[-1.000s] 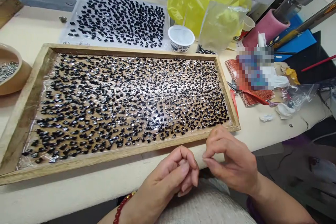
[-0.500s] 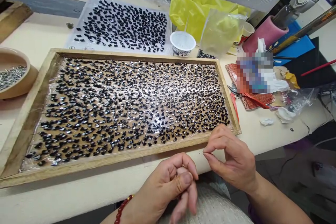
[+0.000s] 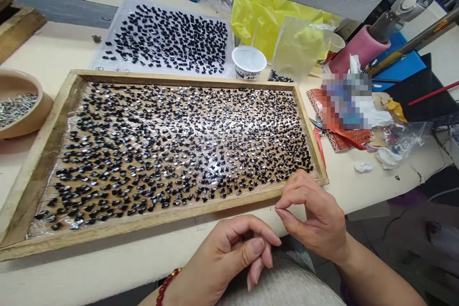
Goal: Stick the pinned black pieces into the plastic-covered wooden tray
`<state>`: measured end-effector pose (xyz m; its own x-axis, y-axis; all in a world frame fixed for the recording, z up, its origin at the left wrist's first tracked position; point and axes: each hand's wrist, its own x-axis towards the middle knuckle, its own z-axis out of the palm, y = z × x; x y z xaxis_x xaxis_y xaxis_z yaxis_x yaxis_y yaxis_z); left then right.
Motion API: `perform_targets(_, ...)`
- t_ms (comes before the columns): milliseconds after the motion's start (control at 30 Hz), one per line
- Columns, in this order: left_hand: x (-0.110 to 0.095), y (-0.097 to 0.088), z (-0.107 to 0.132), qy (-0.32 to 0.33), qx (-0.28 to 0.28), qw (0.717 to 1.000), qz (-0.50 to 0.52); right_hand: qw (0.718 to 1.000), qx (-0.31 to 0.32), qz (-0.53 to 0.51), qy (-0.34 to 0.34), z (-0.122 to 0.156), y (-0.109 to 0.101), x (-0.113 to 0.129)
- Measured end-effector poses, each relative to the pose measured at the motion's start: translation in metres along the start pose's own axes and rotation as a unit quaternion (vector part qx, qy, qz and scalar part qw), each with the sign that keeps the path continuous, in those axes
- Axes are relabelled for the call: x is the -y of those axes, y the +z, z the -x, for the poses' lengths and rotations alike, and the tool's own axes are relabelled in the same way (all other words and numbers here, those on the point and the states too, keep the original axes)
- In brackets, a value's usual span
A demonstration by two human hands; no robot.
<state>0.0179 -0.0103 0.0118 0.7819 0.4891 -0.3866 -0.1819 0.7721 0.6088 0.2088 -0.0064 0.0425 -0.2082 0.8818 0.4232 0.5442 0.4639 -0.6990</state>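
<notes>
My right hand (image 3: 315,220) is at the tray's front right edge, thumb and forefinger pinched together. Whatever lies between those fingertips is too small to make out. Just left of it, over my lap, my left hand (image 3: 242,251) hangs with fingers loosely curled and apart, and I see nothing in it. Behind both hands lies a shallow wooden tray (image 3: 154,222) lined with clear film. Many small glossy black pieces (image 3: 158,153) stand on thin pins across it. Neither hand clearly touches the pieces.
At left, a tan bowl (image 3: 39,114) contains small metal pins. Behind the tray, a white sheet (image 3: 107,52) carries more black pieces, beside a white cup (image 3: 249,61) and a yellow plastic bag (image 3: 251,19). A pink cylinder (image 3: 358,50) and a red patterned packet (image 3: 344,138) are at right.
My left forefinger has stretched out further to the right, and the other left fingers have shifted. My right hand keeps its pinch, nearly in place. The view has moved slightly.
</notes>
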Motion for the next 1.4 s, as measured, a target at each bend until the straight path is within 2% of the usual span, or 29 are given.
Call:
perform_targets(200,0.007,-0.002,0.002,-0.025,0.039,0.997,0.066,1.000,0.005,-0.007,0.001,0.000,0.002,0.001)
perform_targets(333,0.004,-0.005,0.003,-0.025,0.022,0.999,0.038,1.000,-0.001,0.003,-0.003,0.004,-0.002,-0.005)
perform_targets(467,0.000,-0.007,0.003,0.009,0.007,1.000,-0.002,0.995,-0.041,0.082,0.030,0.007,-0.020,-0.020)
perform_targets(567,0.001,-0.007,0.003,0.001,0.000,1.000,-0.020,0.983,-0.061,0.161,0.062,0.006,-0.035,-0.033)
perform_targets(700,0.003,-0.006,0.002,-0.026,-0.004,1.000,0.008,0.973,-0.023,0.218,0.066,0.004,-0.044,-0.048)
perform_targets(900,0.004,-0.008,0.002,-0.037,-0.002,0.998,0.043,0.959,0.027,0.278,0.044,0.002,-0.039,-0.056)
perform_targets(1133,0.000,-0.009,0.001,0.014,0.005,1.000,-0.027,0.938,0.068,0.338,0.036,0.000,-0.039,-0.057)
perform_targets(1400,0.000,-0.008,0.002,0.020,0.002,0.999,-0.037,0.934,0.079,0.347,0.027,-0.001,-0.038,-0.058)
